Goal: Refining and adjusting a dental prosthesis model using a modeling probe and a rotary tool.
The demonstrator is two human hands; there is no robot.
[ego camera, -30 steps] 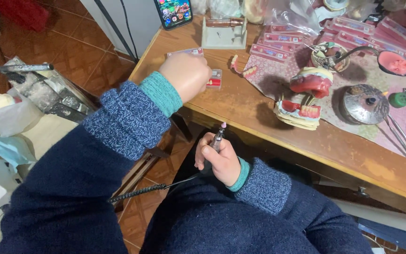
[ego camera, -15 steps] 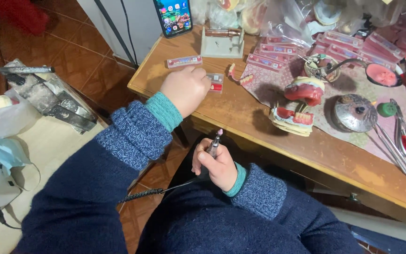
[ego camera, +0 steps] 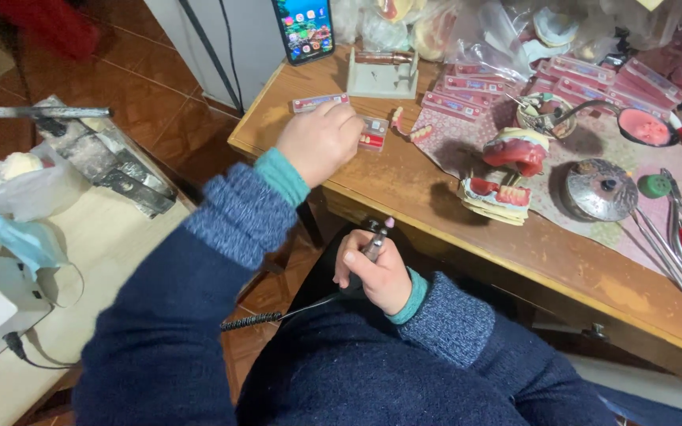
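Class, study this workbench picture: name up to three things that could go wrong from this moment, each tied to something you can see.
1. The left hand reaches over small tooth cards near the table edge; a nudge might knock one off.
2. The right hand holds a rotary handpiece tip-up in the lap, possibly catching a sleeve.
3. Its coiled cord hangs loose and could snag.

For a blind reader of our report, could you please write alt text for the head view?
The person's left hand rests on a small tooth card on a cluttered wooden workbench, while the right hand holds a corded rotary handpiece at lap level. A pink-and-white denture model, a phone and metal tools lie nearby.
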